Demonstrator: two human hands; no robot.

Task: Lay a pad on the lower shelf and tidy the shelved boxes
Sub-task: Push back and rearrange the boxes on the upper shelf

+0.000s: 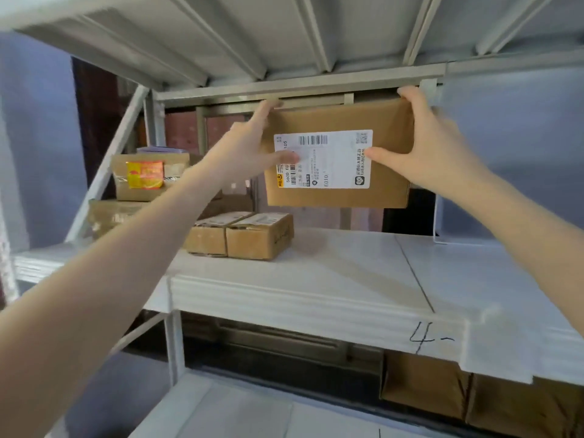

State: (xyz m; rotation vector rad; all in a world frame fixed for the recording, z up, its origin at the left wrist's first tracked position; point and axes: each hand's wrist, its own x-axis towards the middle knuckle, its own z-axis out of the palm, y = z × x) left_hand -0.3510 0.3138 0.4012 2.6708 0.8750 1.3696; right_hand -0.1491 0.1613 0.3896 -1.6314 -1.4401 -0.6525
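2 hands [344, 153] around raised box [338, 194]

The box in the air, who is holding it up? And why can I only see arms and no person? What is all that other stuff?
The camera sits on the person's head, looking forward and down, so you see what they see: only their own arms. There is no machine here.

The left hand and the right hand grip the two sides of a brown cardboard box, held up in the air. It has a white shipping label with barcodes.

Under it is a white shelf with "4-" written on its front edge. Two small boxes sit side by side on it. Further left are more packages, one with a yellow and red sticker. More brown boxes sit on the shelf below, at the right.
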